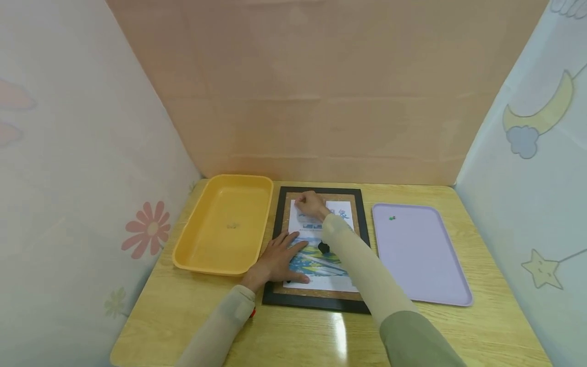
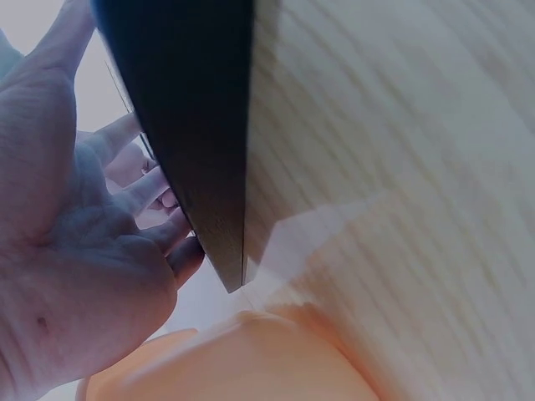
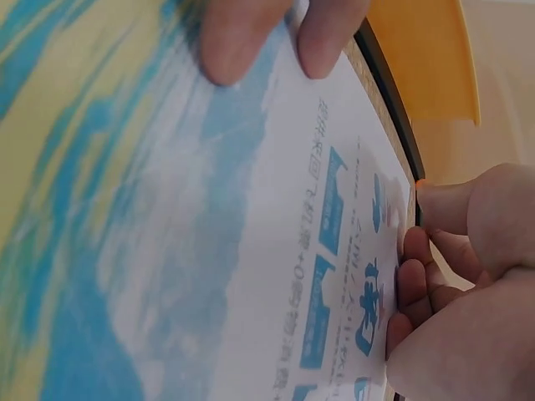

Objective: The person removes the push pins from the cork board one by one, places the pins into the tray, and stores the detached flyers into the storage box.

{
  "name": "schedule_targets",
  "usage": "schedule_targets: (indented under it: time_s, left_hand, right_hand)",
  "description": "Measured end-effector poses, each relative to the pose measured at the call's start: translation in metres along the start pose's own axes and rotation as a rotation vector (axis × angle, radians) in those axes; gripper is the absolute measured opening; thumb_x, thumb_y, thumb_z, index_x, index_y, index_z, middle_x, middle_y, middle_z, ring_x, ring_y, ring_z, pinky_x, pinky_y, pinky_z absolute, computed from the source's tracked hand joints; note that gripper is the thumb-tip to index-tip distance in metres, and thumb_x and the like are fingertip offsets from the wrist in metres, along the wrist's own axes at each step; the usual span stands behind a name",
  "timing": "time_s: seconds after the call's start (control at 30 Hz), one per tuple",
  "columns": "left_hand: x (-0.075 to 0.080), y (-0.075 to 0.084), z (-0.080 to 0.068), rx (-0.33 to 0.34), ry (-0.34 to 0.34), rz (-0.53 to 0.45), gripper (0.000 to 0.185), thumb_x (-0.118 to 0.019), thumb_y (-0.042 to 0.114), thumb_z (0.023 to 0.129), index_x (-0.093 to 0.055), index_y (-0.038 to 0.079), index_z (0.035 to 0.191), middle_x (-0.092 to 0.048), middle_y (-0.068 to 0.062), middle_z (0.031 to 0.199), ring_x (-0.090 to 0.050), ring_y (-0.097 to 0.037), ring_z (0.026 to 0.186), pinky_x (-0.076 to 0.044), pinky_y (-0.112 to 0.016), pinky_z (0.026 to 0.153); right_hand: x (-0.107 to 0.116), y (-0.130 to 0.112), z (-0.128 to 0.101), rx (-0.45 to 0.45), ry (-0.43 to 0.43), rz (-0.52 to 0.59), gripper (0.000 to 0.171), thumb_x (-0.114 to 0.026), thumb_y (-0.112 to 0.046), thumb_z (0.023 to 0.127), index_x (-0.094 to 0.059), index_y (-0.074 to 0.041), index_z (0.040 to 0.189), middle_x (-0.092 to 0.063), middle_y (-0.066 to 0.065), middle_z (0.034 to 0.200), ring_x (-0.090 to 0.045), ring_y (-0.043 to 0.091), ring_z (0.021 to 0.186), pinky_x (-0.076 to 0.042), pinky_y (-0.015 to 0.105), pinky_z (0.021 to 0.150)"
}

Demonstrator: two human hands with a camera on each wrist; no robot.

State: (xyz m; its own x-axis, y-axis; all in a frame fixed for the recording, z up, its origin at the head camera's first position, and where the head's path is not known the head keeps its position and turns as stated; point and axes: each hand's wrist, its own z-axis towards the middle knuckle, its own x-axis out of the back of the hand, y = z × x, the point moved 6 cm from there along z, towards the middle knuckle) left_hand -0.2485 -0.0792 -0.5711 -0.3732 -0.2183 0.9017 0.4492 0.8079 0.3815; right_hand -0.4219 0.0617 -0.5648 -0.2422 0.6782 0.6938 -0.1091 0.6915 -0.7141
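Note:
A printed poster sheet [image 1: 321, 283] lies on a black-framed cork board [image 1: 316, 305]. My left hand [image 1: 279, 257] rests with spread fingers on the sheet's left side; its palm shows beside the black frame [image 2: 188, 109] in the left wrist view. At the sheet's top left corner, my right hand [image 1: 312, 205] has its fingers curled in. The right wrist view shows this right hand [image 3: 468, 259] pinching what looks like a push pin, mostly hidden, with an orange-red bit at the thumb tip. Two left-hand fingertips [image 3: 230, 58] press the sheet there.
A yellow tray [image 1: 224, 224] stands left of the board. On the right lies a lilac tray [image 1: 417, 255] with small green and red pieces [image 1: 392, 218] near its top left. A small red thing [image 1: 252, 312] shows beside the left sleeve. Walls enclose the back and both sides.

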Motion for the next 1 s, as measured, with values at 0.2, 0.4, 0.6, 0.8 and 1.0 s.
schedule_targets:
  time_s: [0.2, 0.4, 0.6, 0.8, 1.0]
  left_hand:
    - [0.0, 0.0, -0.003, -0.007, 0.01, -0.021, 0.109, -0.087, 0.077, 0.086, -0.043, 0.031, 0.175, -0.022, -0.005, 0.191, -0.016, -0.043, 0.178, -0.024, -0.07, 0.141]
    - [0.001, -0.001, -0.005, 0.0, 0.018, -0.025, 0.109, -0.087, 0.076, 0.086, -0.044, 0.031, 0.175, -0.023, -0.006, 0.191, -0.016, -0.044, 0.178, -0.024, -0.072, 0.14]
    - [0.002, -0.001, -0.006, 0.007, 0.016, -0.028, 0.108, -0.087, 0.076, 0.086, -0.044, 0.031, 0.175, -0.023, -0.007, 0.19, -0.016, -0.045, 0.178, -0.024, -0.072, 0.14]
    - [0.002, -0.001, -0.004, 0.01, 0.003, -0.007, 0.109, -0.086, 0.077, 0.087, -0.043, 0.031, 0.175, -0.023, -0.008, 0.19, -0.017, -0.046, 0.177, -0.024, -0.071, 0.14]
    - [0.002, 0.0, -0.002, 0.022, -0.007, -0.005, 0.108, -0.088, 0.073, 0.086, -0.044, 0.028, 0.174, -0.024, -0.011, 0.19, -0.018, -0.047, 0.176, -0.024, -0.071, 0.141]
  right_hand:
    - [-0.004, 0.014, 0.005, 0.027, -0.006, 0.041, 0.024, -0.065, -0.03, 0.114, -0.08, -0.012, 0.119, -0.079, 0.01, 0.124, -0.07, 0.03, 0.115, -0.053, 0.055, 0.114]
    - [0.009, -0.001, -0.02, 0.014, -0.038, 0.134, 0.027, -0.063, -0.03, 0.117, -0.076, -0.009, 0.128, -0.075, 0.016, 0.138, -0.069, 0.034, 0.129, -0.057, 0.053, 0.117]
    - [0.022, -0.005, -0.041, 0.005, -0.054, 0.207, 0.03, -0.062, -0.029, 0.118, -0.074, -0.009, 0.136, -0.072, 0.016, 0.146, -0.068, 0.036, 0.137, -0.058, 0.054, 0.118]
    - [0.037, -0.003, -0.058, 0.042, -0.06, 0.246, 0.033, -0.062, -0.028, 0.118, -0.072, -0.004, 0.139, -0.072, 0.016, 0.141, -0.069, 0.035, 0.13, -0.06, 0.052, 0.11]
    - [0.051, 0.002, -0.077, 0.044, -0.051, 0.249, 0.028, -0.064, -0.027, 0.117, -0.072, -0.005, 0.134, -0.073, 0.014, 0.134, -0.068, 0.033, 0.126, -0.059, 0.046, 0.104]
